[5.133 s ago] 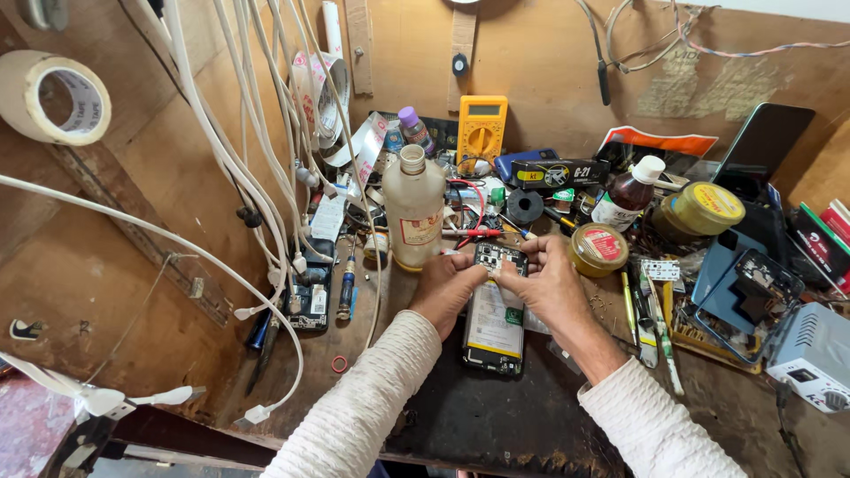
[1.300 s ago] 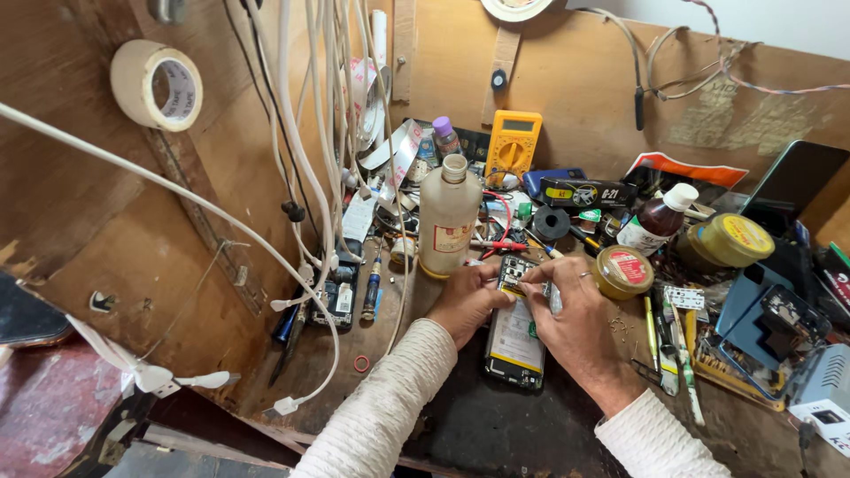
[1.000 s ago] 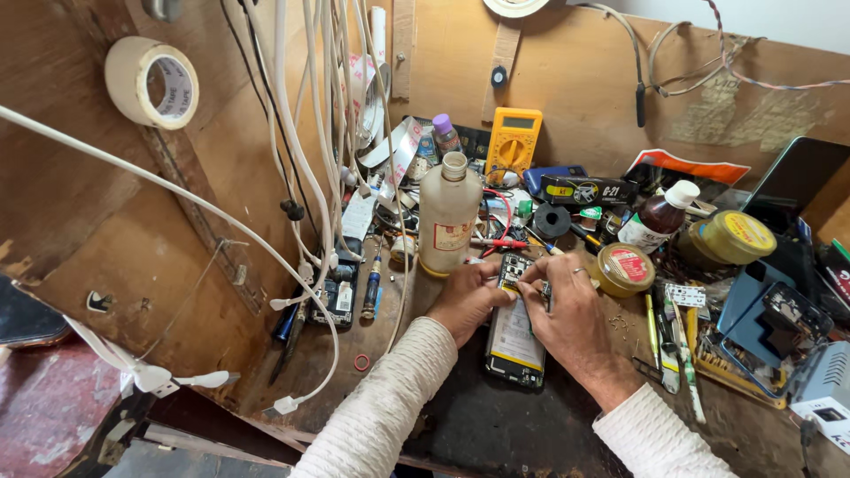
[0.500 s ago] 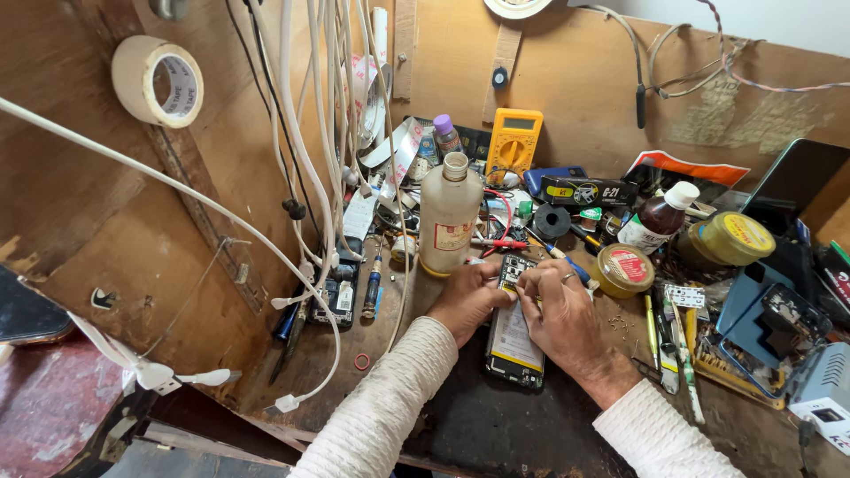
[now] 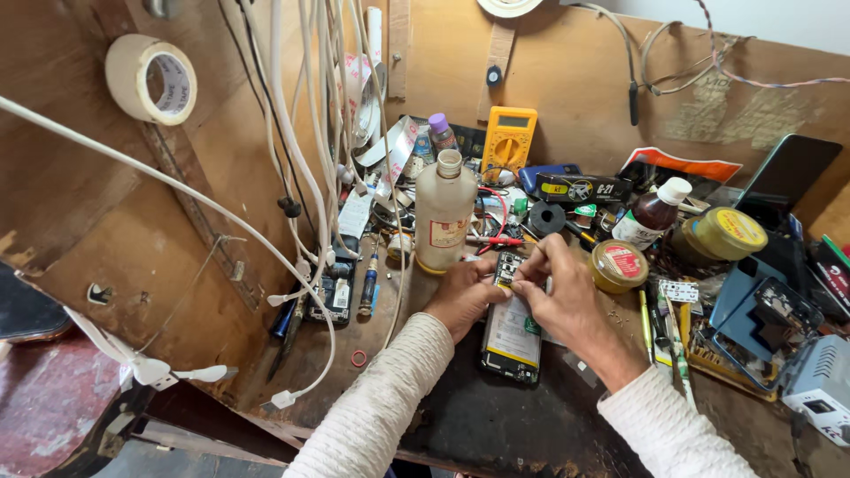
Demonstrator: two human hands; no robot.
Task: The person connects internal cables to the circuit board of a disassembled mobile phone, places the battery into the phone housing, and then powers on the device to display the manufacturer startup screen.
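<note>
Cluttered with tools and cables, a worn brown wooden workbench point(image 5: 177, 265) is seen from above, its far edge crowded by a yellow handheld multimeter point(image 5: 508, 139), a pale translucent plastic bottle with a label point(image 5: 444, 212), a round yellow-lidded tin point(image 5: 618, 265) and a roll of cream masking tape point(image 5: 150, 79) hung on the wall panel. An opened black smartphone with its back cover removed point(image 5: 512, 329) is laid flat on the dark mat at the front of the bench, between both wrists. Its upper end, where the circuit board is exposed, is being worked on: the left hand point(image 5: 462, 292) is curled with fingertips pressed against the phone's upper left edge, steadying it, while the right hand point(image 5: 567, 296) is bent over the same spot with thumb and forefinger pinched together, apparently on a small part too tiny to identify. Judged from this, a component near the board is being seated or lifted; fine, steady fingertip control would be called for.
</note>
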